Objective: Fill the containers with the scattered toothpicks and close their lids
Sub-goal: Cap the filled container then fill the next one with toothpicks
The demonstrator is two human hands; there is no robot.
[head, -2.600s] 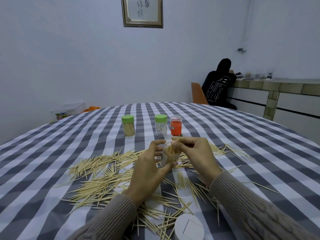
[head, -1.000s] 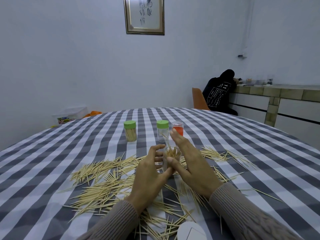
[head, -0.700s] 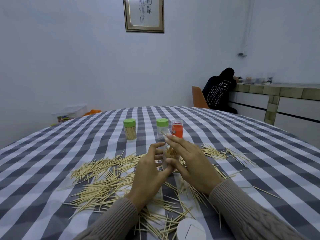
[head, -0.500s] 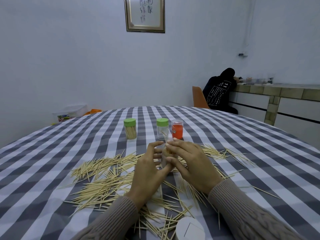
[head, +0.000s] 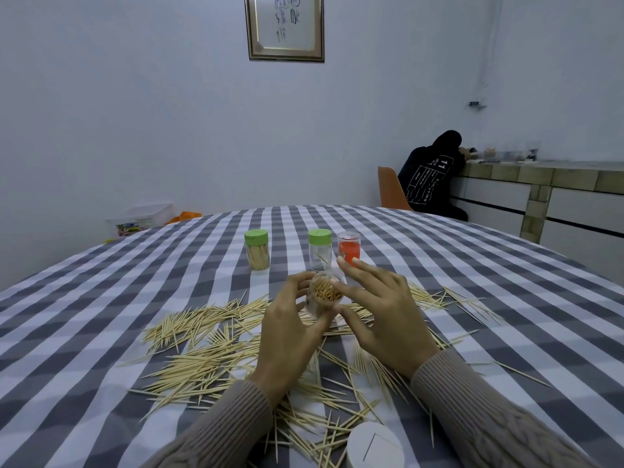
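My left hand (head: 293,329) grips a small clear container (head: 325,293), open at the top and packed with toothpicks. My right hand (head: 378,305) is beside it with straight, spread fingers; its thumb touches the container's near side. Scattered toothpicks (head: 206,346) cover the checked tablecloth around both hands. A white lid (head: 374,445) lies at the near edge. Behind stand a green-lidded container full of toothpicks (head: 257,249), a nearly empty green-lidded container (head: 319,248) and a clear container with orange inside (head: 349,248).
The round table (head: 506,282) carries a grey and white checked cloth. A person in black sits at the back right beside an orange chair (head: 390,190) and a tiled counter (head: 547,184). A plastic box (head: 141,219) stands by the far left wall.
My right hand was pushing toothpicks into the held container; its fingers have since lifted and spread off the top. My left hand keeps its hold in the same place.
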